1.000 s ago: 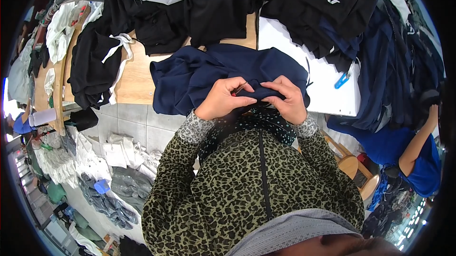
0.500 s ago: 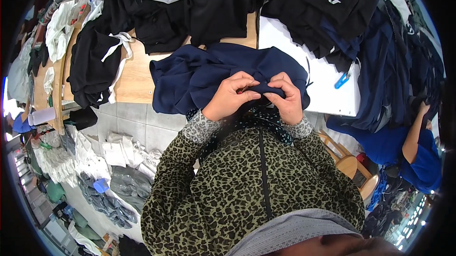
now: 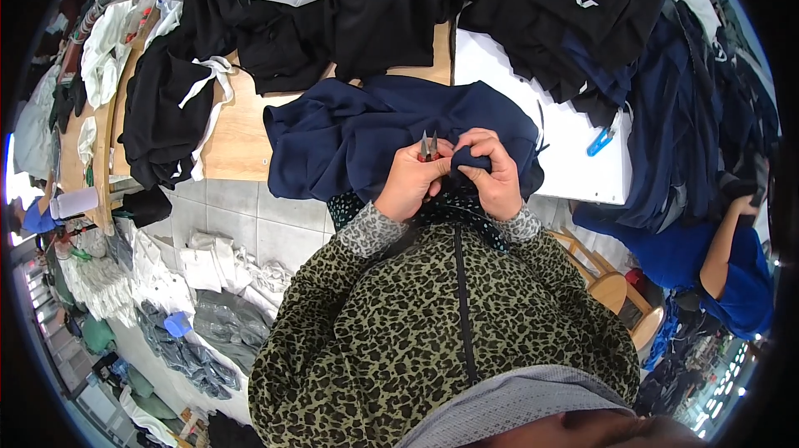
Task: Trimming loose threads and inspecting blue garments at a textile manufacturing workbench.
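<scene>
While your right hand pinches a bunched fold of the navy garment, your left hand holds a pair of small thread snips with the blades pointing up, away from you. Both grips are closed: the right on the cloth, the left on the snips. The blade tips stand just left of the pinched fold; contact cannot be confirmed. The garment spreads from your grips outward across the near edge of the wooden desk, and part hangs over it. Beyond the grips lies a heap of black garments. To the right of the grips, a blue clip-like tool rests on a white board. Farther right, a person in blue leans over.
</scene>
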`<state>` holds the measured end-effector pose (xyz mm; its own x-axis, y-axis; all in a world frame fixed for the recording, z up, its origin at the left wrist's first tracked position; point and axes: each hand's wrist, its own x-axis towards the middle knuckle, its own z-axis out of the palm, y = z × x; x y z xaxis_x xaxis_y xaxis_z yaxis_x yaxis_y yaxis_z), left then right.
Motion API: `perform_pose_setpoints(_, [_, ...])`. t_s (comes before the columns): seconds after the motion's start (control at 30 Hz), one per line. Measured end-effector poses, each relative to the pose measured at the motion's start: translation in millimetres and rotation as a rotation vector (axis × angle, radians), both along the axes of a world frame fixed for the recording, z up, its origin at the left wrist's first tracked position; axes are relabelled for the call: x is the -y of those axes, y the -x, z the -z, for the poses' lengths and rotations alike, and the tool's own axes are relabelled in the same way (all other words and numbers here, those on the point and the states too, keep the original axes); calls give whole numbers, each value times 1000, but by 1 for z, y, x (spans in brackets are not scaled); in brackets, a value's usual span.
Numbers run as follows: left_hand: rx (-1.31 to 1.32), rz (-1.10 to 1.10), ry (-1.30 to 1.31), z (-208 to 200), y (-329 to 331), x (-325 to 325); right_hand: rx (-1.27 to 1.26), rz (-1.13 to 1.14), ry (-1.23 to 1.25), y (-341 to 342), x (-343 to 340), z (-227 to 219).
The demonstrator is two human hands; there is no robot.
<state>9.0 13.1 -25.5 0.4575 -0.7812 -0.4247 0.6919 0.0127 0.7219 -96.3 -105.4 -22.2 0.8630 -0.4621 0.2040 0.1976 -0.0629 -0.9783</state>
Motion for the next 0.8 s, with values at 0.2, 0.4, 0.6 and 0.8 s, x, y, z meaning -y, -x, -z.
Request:
perform_pose_setpoints(0.2, [689, -7, 19, -15, -12, -11, -168, 122, 444, 6, 7, -9])
perform_pose_setpoints(0.4, [1350, -18, 166, -23, -15, -7, -224, 61, 502, 6, 10, -18])
perform_pose_setpoints(0.6, [1015, 127, 97, -29, -21, -3, -265, -2, 279, 8, 18, -15])
perform_pose_setpoints(0.8, [1000, 118, 114, -27, -26, -4, -332, -88, 266, 9, 27, -18])
